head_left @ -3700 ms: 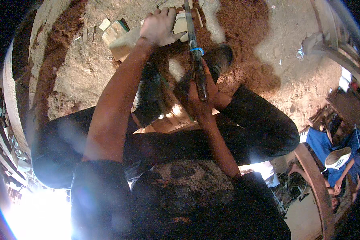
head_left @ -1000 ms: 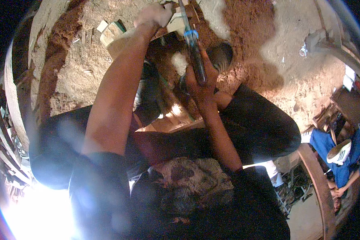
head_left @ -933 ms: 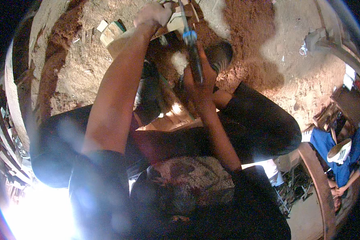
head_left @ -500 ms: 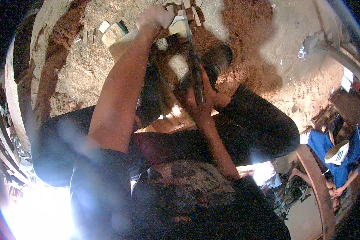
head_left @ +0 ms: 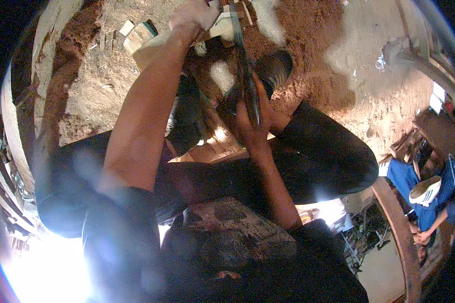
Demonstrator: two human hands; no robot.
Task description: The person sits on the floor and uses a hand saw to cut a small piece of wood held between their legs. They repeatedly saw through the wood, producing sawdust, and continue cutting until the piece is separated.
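Note:
My left hand is closed at the top edge, against a pale piece of wood; its fingertips are partly cut off. Closed around the lower end of a long tool is my right hand, between my bent legs. The tool is dark at the hand and runs up as a thin, greyish blade beside the wood. Whether it is a knife or a saw I cannot tell. The blade's far end is out of view.
A wooden block with a dark green face lies left of my left forearm. My dark shoes rest on the sawdust-strewn ground. At the right, a person in blue trousers sits beyond a curved wooden beam.
My left hand and the wood sit slightly higher in the picture. The tool and right hand have shifted only a little; both hands keep their grip.

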